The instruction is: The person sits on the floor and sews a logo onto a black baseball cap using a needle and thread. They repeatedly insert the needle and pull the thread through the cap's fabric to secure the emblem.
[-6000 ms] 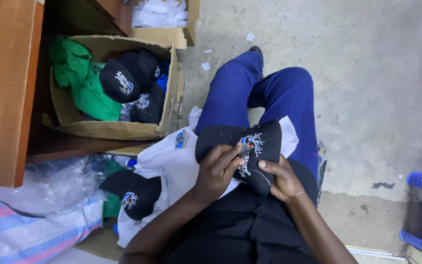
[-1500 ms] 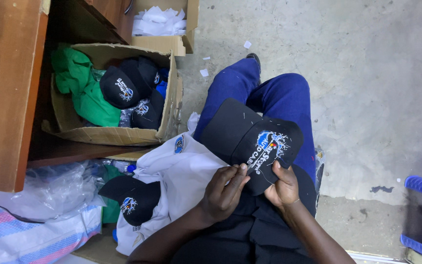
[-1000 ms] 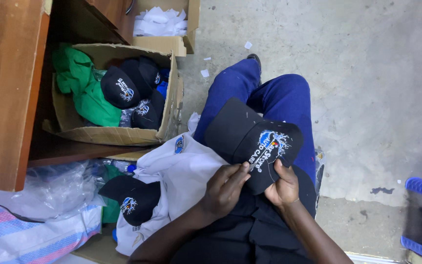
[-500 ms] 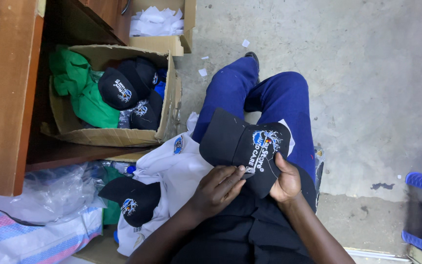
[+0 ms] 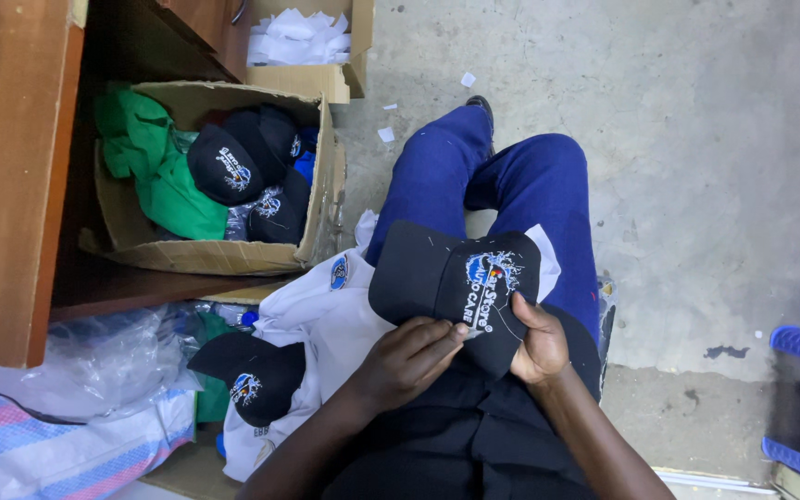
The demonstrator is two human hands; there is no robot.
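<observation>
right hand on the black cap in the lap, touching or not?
Touching. The head view shows the right hand gripping the black cap at its near edge, thumb pressed over the embroidered front with no gap. The left hand fingers also meet that edge.

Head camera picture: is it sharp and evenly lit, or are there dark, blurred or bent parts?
Head view: mostly sharp, the embroidery on the black cap reads crisply between the left hand and right hand; soft, even light on the grey concrete floor, no glare; deep shadow behind the brown cardboard box; wide-lens bending at the brown wooden cabinet edge.
</observation>
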